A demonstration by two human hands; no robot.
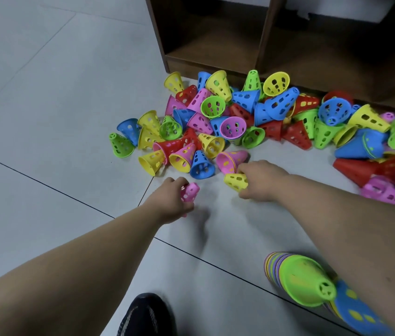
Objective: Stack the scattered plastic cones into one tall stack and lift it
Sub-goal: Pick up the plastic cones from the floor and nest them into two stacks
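A heap of perforated plastic cones (pixel 237 117) in red, yellow, blue, green and pink lies scattered on the floor. My left hand (pixel 171 202) grips a pink cone (pixel 189 191) just above the tiles. To its right, my right hand (pixel 262 180) holds a yellow cone (pixel 235 181), close to a short pink nested pair (pixel 230 160). A stack topped by a green cone (pixel 305 282) stands near my right forearm at the bottom right, with a second blue-topped stack (pixel 359 311) partly hidden behind the arm.
A dark wooden shelf unit (pixel 274 44) stands behind the heap, its bottom compartments open to the floor. Grey floor tiles (pixel 58 105) spread to the left. My black shoe (pixel 146 316) shows at the bottom edge. More cones pile up at the right edge (pixel 385 170).
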